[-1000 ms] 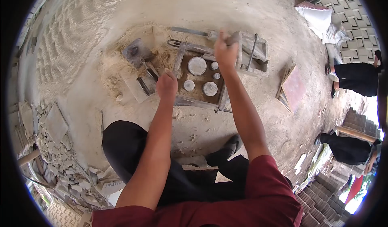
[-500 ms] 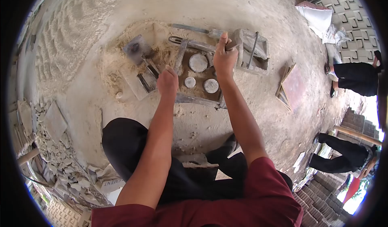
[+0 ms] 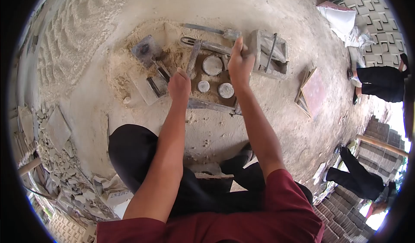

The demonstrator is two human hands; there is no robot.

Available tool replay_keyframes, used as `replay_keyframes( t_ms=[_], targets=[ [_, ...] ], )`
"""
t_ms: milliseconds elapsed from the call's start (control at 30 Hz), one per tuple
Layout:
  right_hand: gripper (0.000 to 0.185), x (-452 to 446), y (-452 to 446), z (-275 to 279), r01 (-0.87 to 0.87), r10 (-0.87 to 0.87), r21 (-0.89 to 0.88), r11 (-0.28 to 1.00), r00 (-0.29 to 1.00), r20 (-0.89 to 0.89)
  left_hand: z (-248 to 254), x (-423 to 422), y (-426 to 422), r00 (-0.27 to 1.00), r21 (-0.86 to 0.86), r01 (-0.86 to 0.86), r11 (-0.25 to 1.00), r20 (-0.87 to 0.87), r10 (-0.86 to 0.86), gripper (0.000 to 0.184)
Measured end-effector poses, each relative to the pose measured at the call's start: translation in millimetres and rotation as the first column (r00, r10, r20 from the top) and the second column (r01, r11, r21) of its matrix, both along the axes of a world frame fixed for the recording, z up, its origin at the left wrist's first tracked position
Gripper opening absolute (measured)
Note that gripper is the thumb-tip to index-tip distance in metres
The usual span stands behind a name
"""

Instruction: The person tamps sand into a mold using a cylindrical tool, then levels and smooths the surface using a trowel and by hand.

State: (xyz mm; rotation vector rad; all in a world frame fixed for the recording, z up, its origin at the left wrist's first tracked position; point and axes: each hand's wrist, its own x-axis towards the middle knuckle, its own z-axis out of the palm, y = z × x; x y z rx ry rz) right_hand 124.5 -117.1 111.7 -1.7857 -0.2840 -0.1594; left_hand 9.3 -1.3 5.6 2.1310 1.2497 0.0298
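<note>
1. The person's left hand is clenched beside the near left part of a grey, four-sided frame; whether it grips anything cannot be told.
2. The right hand is a fist, thumb pointing away from the body, over the frame's right side. It is closed around a small brownish object, too blurred to name.
3. The frame lies on the ground between and beneath the hands. On the brown sandy material inside it sit a large pale round disc and two smaller pale round discs, one on the left and one on the right.
4. Left of the frame, near the left fist, a square, flat grey plate rests on loose tan sand.
5. Beyond the frame lies a long, flat grey bar.
6. Just right of the right hand stands a grey rectangular open box, a thin dark rod across it.
7. Farther right, a pinkish square board lies on the ground.
8. At the far right are two people in black trousers, one higher in view, one lower.
</note>
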Motion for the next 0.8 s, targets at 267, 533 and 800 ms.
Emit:
replay_keyframes(
  t_ms=[267, 533, 800],
  targets=[
    [0.040, 36, 16, -18, -0.199, 0.222, 0.173, 0.965, 0.967, -0.127, -6, -3, -4, 1.000, 0.050, 0.005, 0.999, 0.005, -0.005, 0.064],
    [0.035, 36, 35, -7, -0.261, 0.308, 0.325, 0.909, 0.946, -0.103, -6, 0, 2, 1.000, 0.049, 0.004, 0.999, 0.019, -0.005, 0.059],
    [0.030, 25, 64, -7, -0.343, 0.352, 0.198, 0.918, 0.936, -0.008, 1, 0, 1, 1.000, 0.036, -0.022, 0.999, -0.018, 0.022, 0.062]
  ],
)
